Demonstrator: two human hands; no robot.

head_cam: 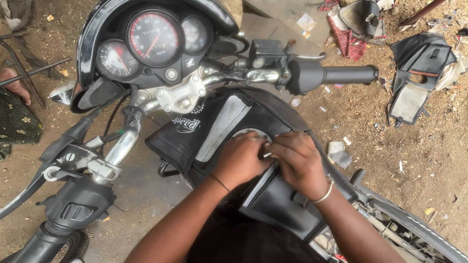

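Seemingly everything here centres on the tank: both hands meet at the middle of the frame, on a motorcycle seen from above.

Left hand: the left hand point(240, 159) lies knuckles-up on the tank cover, fingers curled and pressed together toward the other hand; a thin dark band circles its wrist.

Right hand: the right hand point(298, 160) sits just beside it, touching it, fingers bent and bunched; something small and pale shows between the two hands, but whether it is pinched I cannot tell. A metal bangle point(325, 192) rings the wrist.

Tank cover: the black tank cover point(214, 127) with grey panels drapes over the fuel tank at centre frame, below the handlebar; a round opening shows the fuel cap point(248, 132) just above the fingers.

Instrument cluster: the instrument cluster point(151, 41), with a large dial flanked by two smaller ones, fills the upper left.

Handlebar: the right grip point(348, 74) points to the upper right, the left grip point(73, 207) and its lever point(22, 195) to the lower left.

Ground: sandy dirt ground point(429, 160) with litter lies on the right; another black cover point(419, 68) lies at upper right, well apart from the bike, and a red checked cloth point(348, 41) at top centre.

Other person: a bare foot point(14, 83) shows at the left edge.
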